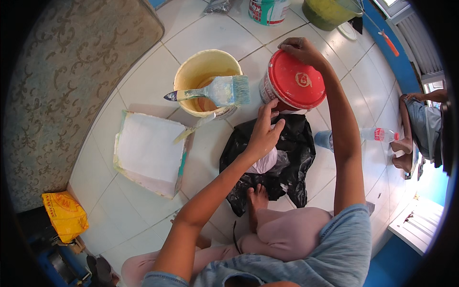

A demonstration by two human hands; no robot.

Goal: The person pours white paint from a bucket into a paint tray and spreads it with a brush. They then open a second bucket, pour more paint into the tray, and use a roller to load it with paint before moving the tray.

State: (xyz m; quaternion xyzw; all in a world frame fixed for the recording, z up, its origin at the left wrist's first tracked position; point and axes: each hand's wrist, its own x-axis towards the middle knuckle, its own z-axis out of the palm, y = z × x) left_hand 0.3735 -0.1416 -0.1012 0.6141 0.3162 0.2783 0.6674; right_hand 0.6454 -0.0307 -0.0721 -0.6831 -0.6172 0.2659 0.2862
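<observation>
A paint bucket [264,92] with a red lid [301,93] stands upright right of centre. My right hand [303,51] is hooked over the lid's far rim. My left hand [265,134] is by the bucket's near side with fingers spread; one fingertip reaches the wall below the lid, and I cannot tell if it presses there. Below that hand lies a black plastic bag [296,158] holding a whitish bundle [264,162]. To the left, a wide paintbrush [217,92] with worn bristles rests across an open cream bucket [187,71].
A white tray-like piece [150,153] with a paint-marked rim lies left on the tiled floor, a scraper [201,125] by it. Plastic bottles [382,135] are at right, near another person's bare feet [402,153]. More tubs [330,12] stand behind; a patterned mattress [71,86] borders the left.
</observation>
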